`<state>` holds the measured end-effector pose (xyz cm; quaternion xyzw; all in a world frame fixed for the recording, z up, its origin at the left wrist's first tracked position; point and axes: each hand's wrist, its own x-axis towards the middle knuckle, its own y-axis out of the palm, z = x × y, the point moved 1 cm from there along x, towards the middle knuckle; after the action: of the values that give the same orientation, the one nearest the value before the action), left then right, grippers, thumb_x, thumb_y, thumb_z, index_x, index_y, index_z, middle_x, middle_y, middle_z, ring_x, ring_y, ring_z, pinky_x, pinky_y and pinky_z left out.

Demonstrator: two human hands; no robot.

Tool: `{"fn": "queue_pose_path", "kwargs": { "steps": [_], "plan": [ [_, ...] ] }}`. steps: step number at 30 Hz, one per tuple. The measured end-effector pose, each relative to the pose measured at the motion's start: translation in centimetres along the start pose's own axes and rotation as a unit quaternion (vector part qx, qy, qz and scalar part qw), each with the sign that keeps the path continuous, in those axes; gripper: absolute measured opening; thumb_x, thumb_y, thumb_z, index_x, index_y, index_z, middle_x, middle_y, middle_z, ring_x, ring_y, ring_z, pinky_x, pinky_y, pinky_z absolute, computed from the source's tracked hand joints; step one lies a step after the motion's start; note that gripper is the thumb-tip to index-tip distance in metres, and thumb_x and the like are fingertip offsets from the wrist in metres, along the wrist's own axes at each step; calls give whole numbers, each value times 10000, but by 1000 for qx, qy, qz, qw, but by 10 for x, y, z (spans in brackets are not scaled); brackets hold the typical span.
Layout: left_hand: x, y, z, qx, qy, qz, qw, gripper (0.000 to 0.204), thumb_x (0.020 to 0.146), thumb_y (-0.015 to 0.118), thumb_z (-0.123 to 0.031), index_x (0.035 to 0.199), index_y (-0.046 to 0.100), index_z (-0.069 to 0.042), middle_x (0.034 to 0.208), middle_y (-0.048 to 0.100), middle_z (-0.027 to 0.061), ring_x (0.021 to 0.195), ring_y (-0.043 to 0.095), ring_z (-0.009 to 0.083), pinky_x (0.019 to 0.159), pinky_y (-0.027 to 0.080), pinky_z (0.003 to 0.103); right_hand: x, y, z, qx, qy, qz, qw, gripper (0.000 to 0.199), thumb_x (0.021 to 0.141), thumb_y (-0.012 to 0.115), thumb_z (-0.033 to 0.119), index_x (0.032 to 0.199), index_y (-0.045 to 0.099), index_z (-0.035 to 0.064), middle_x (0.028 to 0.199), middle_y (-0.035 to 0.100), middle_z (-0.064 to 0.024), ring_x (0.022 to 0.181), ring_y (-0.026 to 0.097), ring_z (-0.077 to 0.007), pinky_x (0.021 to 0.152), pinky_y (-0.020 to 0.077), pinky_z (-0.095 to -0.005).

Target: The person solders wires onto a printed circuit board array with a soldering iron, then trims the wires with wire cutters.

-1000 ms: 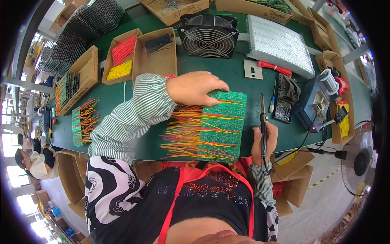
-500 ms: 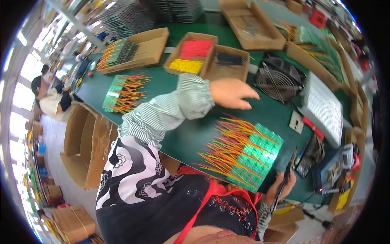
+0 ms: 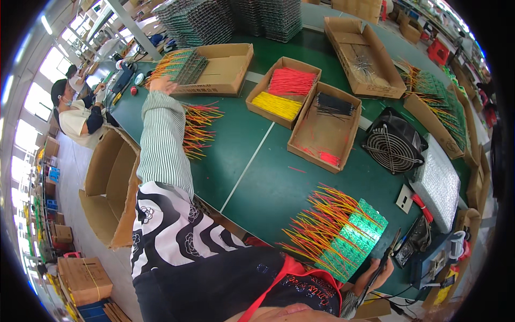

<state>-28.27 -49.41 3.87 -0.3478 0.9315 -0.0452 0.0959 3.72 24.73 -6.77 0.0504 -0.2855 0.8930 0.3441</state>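
Observation:
My left hand [image 3: 162, 84] is stretched out to the far left, at the near edge of a stack of wired circuit boards [image 3: 185, 67] in a cardboard box. Its fingers look apart, and I see nothing held in them. My right hand [image 3: 380, 275], low on the right, is closed round a slim black pointed tool [image 3: 384, 257] whose exact kind is unclear. Beside it lies a shiny green circuit board panel [image 3: 357, 236] with red and yellow wires [image 3: 316, 222] fanning out leftward. Another bunch of such wires [image 3: 199, 129] shows beyond my left sleeve, which hides its boards.
Cardboard boxes hold red wires [image 3: 291, 81], yellow wires [image 3: 276, 105] and black wires [image 3: 335, 104]. A black fan [image 3: 394, 142] and a bubble-wrapped slab [image 3: 437, 182] stand at the right. Tall stacks of grids [image 3: 196, 24] rise at the back. A co-worker [image 3: 78, 112] sits far left.
My left hand has swung from above the middle of the table to the box at the far left. My right hand keeps the black tool; the view has shifted a little.

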Motion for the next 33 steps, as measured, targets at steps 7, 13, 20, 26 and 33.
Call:
{"fn": "queue_pose_path", "kwargs": {
  "steps": [7,13,20,26,33],
  "plan": [
    [20,-21,10,-221,-58,-107,968,526,862,534,-4,1310,274,88,1256,408,328,996,586,370,713,578,320,4,4,8,-76,-21,8,997,312,874,541,79,1143,456,-53,1069,508,-166,986,517,-263,888,399,-364],
    [63,-29,19,-176,-24,-135,975,339,876,564,-58,1167,466,84,1080,561,237,837,635,273,549,555,264,5,4,11,-95,-8,18,995,312,869,553,96,1133,466,-46,1060,511,-149,976,515,-250,886,395,-354],
    [85,-38,-3,-270,20,-37,962,240,909,501,-80,1109,486,50,1037,606,176,909,623,292,749,545,320,8,12,21,-78,-18,27,996,312,874,552,117,1124,467,-50,1053,509,-142,984,505,-244,893,386,-355],
    [8,-3,-62,-322,143,-76,933,164,879,539,-48,1008,499,46,936,596,164,948,606,305,709,550,300,4,9,11,-45,-28,27,998,331,890,544,149,1142,451,-45,1066,494,-143,959,514,-220,828,431,-329],
    [-159,82,-70,-403,141,218,878,57,851,579,-34,872,533,-9,886,608,104,852,619,244,751,527,314,-3,12,13,41,-46,-5,998,308,912,528,162,1155,457,-13,962,545,-94,741,512,-126,651,430,-250]
  ]
}}
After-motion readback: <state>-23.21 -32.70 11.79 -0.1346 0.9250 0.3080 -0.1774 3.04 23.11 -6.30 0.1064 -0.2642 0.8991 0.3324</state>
